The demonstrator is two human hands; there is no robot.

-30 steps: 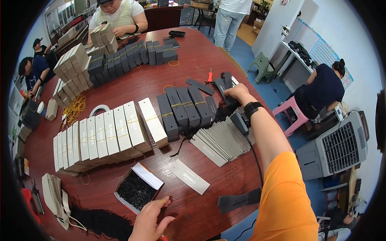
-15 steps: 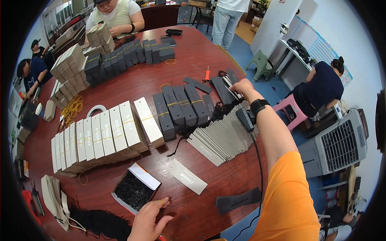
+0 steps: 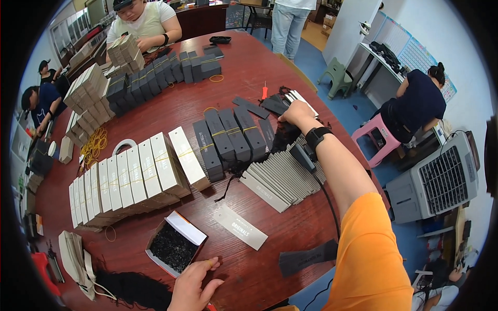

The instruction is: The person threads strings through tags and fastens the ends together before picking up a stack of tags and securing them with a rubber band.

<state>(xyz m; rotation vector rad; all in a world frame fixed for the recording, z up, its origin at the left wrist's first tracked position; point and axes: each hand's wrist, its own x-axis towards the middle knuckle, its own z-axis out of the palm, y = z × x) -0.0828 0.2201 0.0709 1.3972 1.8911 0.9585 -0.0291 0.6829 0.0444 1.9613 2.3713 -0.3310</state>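
My right hand (image 3: pixel 300 114) reaches far across the table, its fingers closed on some black hang tags (image 3: pixel 275 105) whose gripped edge is hidden. Light tags (image 3: pixel 302 102) lie just beyond it. Under that wrist spreads a slanting row of grey-white tags (image 3: pixel 282 176), with tangled black strings (image 3: pixel 282 141) along its far side. My left hand (image 3: pixel 196 286) rests near the front edge, thumb and fingers apart, holding nothing. Next to it stands a small open box (image 3: pixel 175 242) of black bits. One loose pale tag (image 3: pixel 240 228) lies flat in front of the row.
Banded pale tag bundles (image 3: pixel 124 179) line the left; banded black bundles (image 3: pixel 228 136) stand mid-table. A red-handled awl (image 3: pixel 265 93) is beyond. Black strips (image 3: pixel 308 258) lie front right; black strings (image 3: pixel 132 285) and a cloth pouch (image 3: pixel 76 264) front left. A co-worker (image 3: pixel 142 31) sits opposite.
My right hand has shifted slightly left and nearer, from the light tags onto the black ones, which now tilt leftward. My left hand has stayed in place.
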